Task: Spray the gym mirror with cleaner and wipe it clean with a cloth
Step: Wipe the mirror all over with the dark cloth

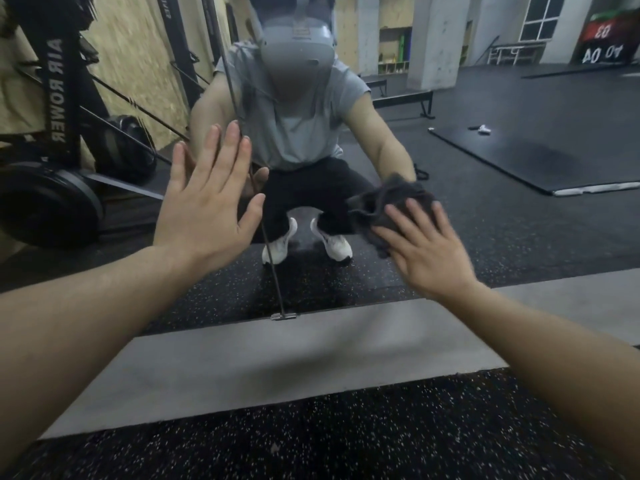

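The gym mirror (485, 216) fills the upper view and shows my crouched reflection. A dark vertical seam (258, 202) splits it into two panels. My left hand (207, 206) lies flat on the glass beside that seam, fingers straight and spread. My right hand (426, 247) presses a crumpled dark grey cloth (388, 206) flat against the lower right panel, fingers straight over it. No spray bottle is in view.
A grey base strip (277, 362) runs under the mirror above black speckled rubber flooring (311, 441). An air rower and weight plates (52, 202) stand at the left. Reflected in the glass are black mats, low benches and pillars.
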### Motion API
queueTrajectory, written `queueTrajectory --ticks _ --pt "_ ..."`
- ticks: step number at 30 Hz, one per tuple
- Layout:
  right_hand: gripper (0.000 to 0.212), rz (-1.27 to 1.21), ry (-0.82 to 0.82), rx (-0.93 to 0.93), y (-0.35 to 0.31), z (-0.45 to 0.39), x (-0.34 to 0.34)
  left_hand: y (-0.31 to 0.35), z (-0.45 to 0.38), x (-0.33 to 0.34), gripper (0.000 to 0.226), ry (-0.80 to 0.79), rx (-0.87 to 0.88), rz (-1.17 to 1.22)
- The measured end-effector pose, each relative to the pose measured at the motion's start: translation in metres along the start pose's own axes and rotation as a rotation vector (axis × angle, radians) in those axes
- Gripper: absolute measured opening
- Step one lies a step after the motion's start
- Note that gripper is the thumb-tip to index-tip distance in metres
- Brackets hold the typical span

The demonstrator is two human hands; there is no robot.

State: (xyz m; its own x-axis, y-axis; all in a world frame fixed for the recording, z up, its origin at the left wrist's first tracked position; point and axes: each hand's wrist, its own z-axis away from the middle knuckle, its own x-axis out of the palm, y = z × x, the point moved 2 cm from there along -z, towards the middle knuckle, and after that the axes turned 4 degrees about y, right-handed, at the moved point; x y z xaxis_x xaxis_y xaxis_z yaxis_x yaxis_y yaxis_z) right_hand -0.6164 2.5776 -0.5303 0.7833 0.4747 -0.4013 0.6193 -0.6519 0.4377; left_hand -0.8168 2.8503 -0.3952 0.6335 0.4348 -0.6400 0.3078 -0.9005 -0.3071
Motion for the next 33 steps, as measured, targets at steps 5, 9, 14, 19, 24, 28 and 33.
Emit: queueTrajectory --ticks 5,9,14,19,24,28,33 --pt "0.056 0.009 -0.043 0.127 0.05 0.035 -0.005 0.003 0.02 0.011 0.071 -0.023 0.07 -0.009" --pt "0.057 -0.06 -0.033 0.238 0.024 0.024 0.002 0.002 0.041 0.025 0.072 -0.058 0.052 -0.014" --pt "0.058 -0.151 -0.022 0.08 -0.054 -0.021 0.011 -0.002 0.041 0.028 0.071 -0.059 0.061 0.0" --pt "0.063 -0.179 -0.075 -0.198 -0.152 -0.075 0.009 -0.003 0.043 0.027 0.07 -0.033 0.107 0.013" --pt "0.066 -0.115 -0.122 -0.338 -0.185 -0.089 0.007 -0.002 0.044 0.025 0.07 -0.045 0.097 0.004" --pt "0.062 -0.066 -0.154 -0.489 -0.138 -0.064 0.009 0.006 0.048 0.03 0.076 -0.08 0.058 0.007" --pt "0.06 -0.054 -0.23 -0.486 -0.039 0.005 0.011 0.024 0.068 0.047 0.082 -0.121 0.055 0.005"
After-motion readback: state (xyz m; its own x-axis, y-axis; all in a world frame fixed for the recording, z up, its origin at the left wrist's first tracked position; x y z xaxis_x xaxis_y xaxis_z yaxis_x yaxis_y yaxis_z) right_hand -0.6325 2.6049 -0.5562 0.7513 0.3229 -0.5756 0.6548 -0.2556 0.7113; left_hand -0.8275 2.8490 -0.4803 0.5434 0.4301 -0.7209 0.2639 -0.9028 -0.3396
